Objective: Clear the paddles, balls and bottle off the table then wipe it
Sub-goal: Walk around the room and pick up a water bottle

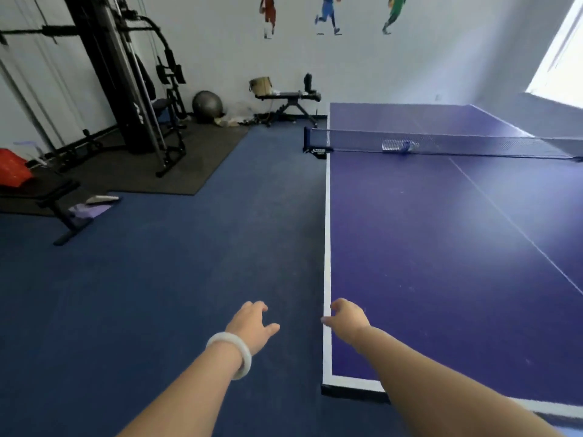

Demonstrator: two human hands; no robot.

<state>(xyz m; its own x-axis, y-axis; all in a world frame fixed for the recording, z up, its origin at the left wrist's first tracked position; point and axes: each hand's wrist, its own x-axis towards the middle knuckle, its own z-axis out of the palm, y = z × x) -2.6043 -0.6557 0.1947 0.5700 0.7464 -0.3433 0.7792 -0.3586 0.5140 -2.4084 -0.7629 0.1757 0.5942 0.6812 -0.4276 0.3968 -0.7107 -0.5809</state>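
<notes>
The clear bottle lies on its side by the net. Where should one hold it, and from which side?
Probably round the ribbed middle of the bottle, from above. It lies lengthwise along the net, so its round body is free on top, while the net crowds one long side.

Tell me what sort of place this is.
Probably a home gym or games room: a ping-pong table stands beside a weight machine, with an exercise ball against the wall.
</notes>
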